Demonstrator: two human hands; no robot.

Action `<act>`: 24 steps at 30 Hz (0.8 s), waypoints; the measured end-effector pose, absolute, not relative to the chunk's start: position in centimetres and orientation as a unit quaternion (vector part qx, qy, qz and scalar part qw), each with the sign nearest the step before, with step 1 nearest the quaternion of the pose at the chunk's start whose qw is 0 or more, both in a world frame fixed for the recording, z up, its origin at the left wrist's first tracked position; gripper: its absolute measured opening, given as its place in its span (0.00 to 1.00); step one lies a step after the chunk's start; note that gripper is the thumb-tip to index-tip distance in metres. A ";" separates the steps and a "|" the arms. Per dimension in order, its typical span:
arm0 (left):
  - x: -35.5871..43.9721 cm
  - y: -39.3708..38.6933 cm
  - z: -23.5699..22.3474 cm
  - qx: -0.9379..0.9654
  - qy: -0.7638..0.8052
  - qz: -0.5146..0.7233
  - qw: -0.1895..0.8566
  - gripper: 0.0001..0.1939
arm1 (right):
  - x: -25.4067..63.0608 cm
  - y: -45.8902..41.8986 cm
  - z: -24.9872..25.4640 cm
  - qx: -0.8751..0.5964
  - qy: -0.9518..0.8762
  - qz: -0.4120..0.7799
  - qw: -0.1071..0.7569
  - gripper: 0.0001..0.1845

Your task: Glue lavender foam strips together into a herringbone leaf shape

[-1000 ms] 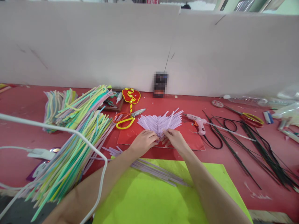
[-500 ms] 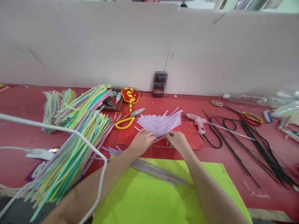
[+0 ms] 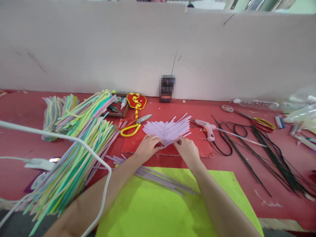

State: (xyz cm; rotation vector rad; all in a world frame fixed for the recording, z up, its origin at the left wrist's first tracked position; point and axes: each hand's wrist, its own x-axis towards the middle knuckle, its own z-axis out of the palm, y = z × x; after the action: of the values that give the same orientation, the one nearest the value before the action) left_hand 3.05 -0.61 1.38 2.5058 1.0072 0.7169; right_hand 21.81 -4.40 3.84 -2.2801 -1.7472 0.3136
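Lilac pipe cleaners form a woven chevron piece [image 3: 168,129] on a red board [image 3: 203,146]. At its lower edge, my left hand [image 3: 148,147] is closed, thumb and fingertips pinching a lilac pipe cleaner on the left side. My right hand [image 3: 187,148] is curled with thumb and index finger pressed on the same lower edge, a short way to the right; a pipe cleaner [image 3: 168,144] runs between the two hands. Loose lilac pipe cleaners [image 3: 160,180] lie below my hands, partly over a yellow-green sheet [image 3: 148,210]. My left forearm covers some of them.
On the left lie bundles of multicoloured pipe cleaners [image 3: 71,164], crossed by a white cable [image 3: 108,177]. Yellow-and-red-handled scissors [image 3: 132,128] rest behind my left hand. A pink glue gun [image 3: 209,130], dark stems [image 3: 266,148] and a second pair of scissors [image 3: 263,124] are on the right.
A pipe cleaner end now sticks out at the right side of the chevron piece. My left thumb has spread slightly from the fingers; both hands stay at the lower edge. The view shifted slightly.
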 end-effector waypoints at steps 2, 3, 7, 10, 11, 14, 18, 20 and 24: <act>3.2 -0.5 1.3 0.878 0.361 0.255 0.185 0.05 | 21.9 -4.4 3.8 -0.766 -0.614 0.083 0.172 0.09; 3.3 -0.5 1.3 0.877 0.362 0.256 0.187 0.05 | 22.0 -4.4 3.7 -0.748 -0.628 0.073 0.202 0.07; 3.4 -0.6 1.4 0.873 0.373 0.258 0.180 0.08 | 22.1 -4.0 2.9 -0.639 -0.705 0.082 0.296 0.05; 3.5 -0.7 1.6 0.865 0.384 0.259 0.191 0.09 | 22.1 -3.6 2.3 -0.579 -0.740 0.115 0.321 0.06; 3.5 -0.7 1.6 0.862 0.387 0.260 0.198 0.09 | 22.1 -3.5 2.1 -0.568 -0.748 0.117 0.323 0.06; 3.5 -0.6 1.6 0.852 0.393 0.268 0.219 0.09 | 22.0 -3.4 1.7 -0.557 -0.765 0.092 0.311 0.09; 3.7 -0.5 1.6 0.843 0.398 0.278 0.232 0.08 | 21.7 -3.3 1.2 -0.550 -0.781 0.075 0.287 0.16; 3.8 -0.6 1.6 0.841 0.400 0.278 0.235 0.07 | 21.6 -3.2 0.9 -0.539 -0.786 0.093 0.288 0.18; 3.8 -0.7 1.7 0.836 0.409 0.281 0.234 0.06 | 21.7 -2.9 0.5 -0.529 -0.780 0.133 0.308 0.20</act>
State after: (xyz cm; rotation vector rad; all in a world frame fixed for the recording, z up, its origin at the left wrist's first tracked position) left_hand 3.85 -0.69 1.69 2.2957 1.1239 0.7710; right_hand 21.67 -2.94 0.54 -1.3974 -2.0617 0.3529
